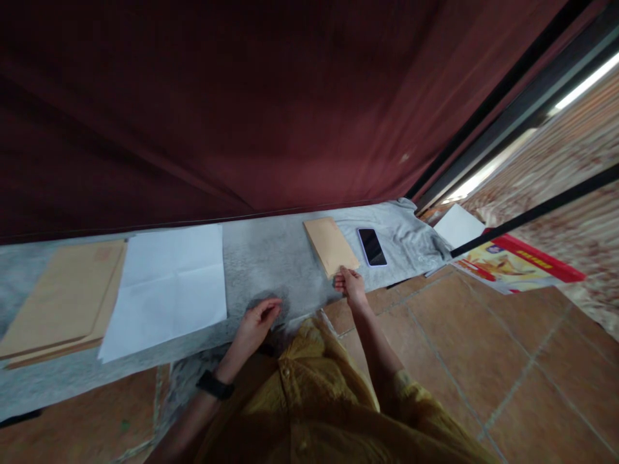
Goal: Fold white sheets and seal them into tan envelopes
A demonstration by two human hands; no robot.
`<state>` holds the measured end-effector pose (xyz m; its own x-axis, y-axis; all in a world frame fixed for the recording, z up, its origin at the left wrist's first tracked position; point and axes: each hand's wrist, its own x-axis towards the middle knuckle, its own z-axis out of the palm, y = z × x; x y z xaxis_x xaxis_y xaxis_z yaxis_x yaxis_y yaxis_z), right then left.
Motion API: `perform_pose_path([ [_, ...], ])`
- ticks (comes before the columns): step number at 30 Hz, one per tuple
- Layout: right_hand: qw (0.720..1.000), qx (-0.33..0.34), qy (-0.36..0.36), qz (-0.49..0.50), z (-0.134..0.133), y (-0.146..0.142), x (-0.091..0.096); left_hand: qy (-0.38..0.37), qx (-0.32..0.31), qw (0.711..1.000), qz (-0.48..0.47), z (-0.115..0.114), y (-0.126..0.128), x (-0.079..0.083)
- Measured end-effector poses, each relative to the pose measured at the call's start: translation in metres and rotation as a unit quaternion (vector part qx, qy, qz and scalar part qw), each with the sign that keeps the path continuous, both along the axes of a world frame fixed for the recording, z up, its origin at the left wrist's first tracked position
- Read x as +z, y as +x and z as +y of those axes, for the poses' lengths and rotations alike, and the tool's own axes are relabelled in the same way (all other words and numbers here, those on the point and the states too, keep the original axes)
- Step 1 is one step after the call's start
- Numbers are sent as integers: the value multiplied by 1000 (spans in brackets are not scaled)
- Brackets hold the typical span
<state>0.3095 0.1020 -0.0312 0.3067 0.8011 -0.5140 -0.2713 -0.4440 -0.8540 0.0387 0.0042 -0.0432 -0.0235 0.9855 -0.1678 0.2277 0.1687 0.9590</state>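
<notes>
My right hand (351, 285) is at the near right corner of a small stack of brown paper envelopes (329, 243), its fingers curled against that edge. The stack lies flat on the grey cloth. Just right of the envelopes is a phone (372, 247) with a dark screen and a pale purple edge. My left hand (258, 320), a black band on its wrist, hovers over the front edge of the cloth. Its fingers are loosely bent, the thumb a little apart, with nothing visible in them.
Left of my hands lie white paper sheets (169, 290) with a crease and larger brown envelopes (68, 293). Grey cloth (265, 258) covers the long narrow surface. Behind it hangs a dark red curtain (242, 116). A red and yellow printed package (517, 261) is at right above the tiled floor (464, 341).
</notes>
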Motion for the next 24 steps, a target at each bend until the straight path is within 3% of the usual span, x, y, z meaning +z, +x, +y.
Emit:
perform_pose_path([
  [24, 999, -1, -3, -36, -2, 0, -3, 4, -7, 1000, 14, -4, 1, 1],
])
